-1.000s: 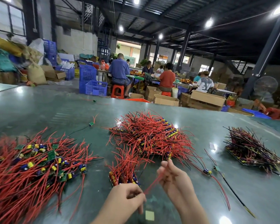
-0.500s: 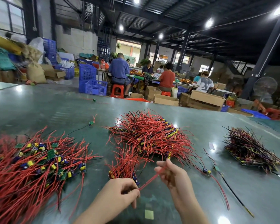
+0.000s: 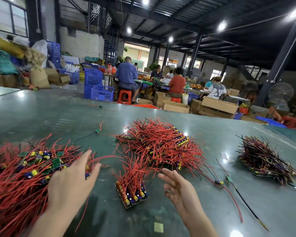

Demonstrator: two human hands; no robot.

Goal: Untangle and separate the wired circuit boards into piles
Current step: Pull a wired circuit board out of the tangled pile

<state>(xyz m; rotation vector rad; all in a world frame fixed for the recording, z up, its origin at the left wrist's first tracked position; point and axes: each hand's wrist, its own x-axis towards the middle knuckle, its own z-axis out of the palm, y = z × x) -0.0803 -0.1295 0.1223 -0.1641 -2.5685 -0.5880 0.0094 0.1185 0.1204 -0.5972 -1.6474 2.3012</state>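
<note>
A loose pile of red-wired circuit boards (image 3: 20, 175) spreads over the table's left. My left hand (image 3: 72, 178) lies over its right edge with fingers stretched; a red wire (image 3: 108, 157) arcs away from its fingertips. A small panel of joined boards (image 3: 132, 192) with upright red wires sits between my hands. My right hand (image 3: 179, 187) hovers to the right of it, fingers spread, holding nothing. Behind lies a big tangled heap of red-wired boards (image 3: 161, 144). A darker stack of boards with black and red wires (image 3: 266, 159) sits at the right.
The green table (image 3: 41, 117) carries two stray boards with long wires (image 3: 229, 185) at the right, one single board (image 3: 97, 130) farther back, a paper scrap (image 3: 225, 155) and a yellow sticker (image 3: 158, 227). People work at benches beyond, among boxes and blue crates.
Both hands held one red wire between them near the table's front. Now my left hand has swung left onto the loose pile, and my right hand has let go and opened.
</note>
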